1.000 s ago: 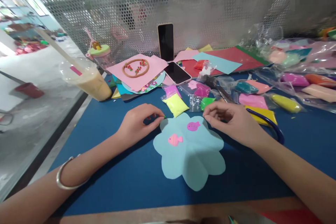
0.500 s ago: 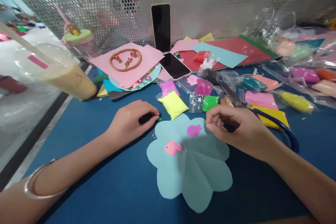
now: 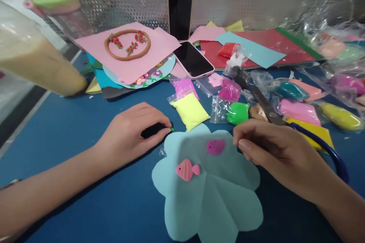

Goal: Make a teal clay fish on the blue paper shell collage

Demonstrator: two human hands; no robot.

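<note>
My left hand [image 3: 137, 127] rests on the table, thumb and forefinger pinching a tiny bit of green clay [image 3: 172, 129] at the left edge of a scalloped light-blue paper [image 3: 185, 209]. On that creased paper lie a pink striped clay fish [image 3: 186, 169] and a purple clay fish [image 3: 216, 147]. Over the paper's upper right edge is my right hand [image 3: 270, 152], its fingers curled and thumb near the forefinger; whatever it may hold cannot be made out. Scissors [image 3: 268, 108] with blue handles lie just behind it, partly hidden by the hand.
Bags of yellow clay [image 3: 190, 111] and green clay [image 3: 238, 113] lie beyond the paper, among several others. A phone [image 3: 194, 59] lies flat; another phone [image 3: 180, 3] stands upright. Pink paper [image 3: 128, 68] with a clay ring is at back left, near a drink cup [image 3: 42, 60].
The view has moved closer and lower, so the paper and hands look larger. My right thumb and fingers have shifted slightly; the left pinch on the green clay stays.
</note>
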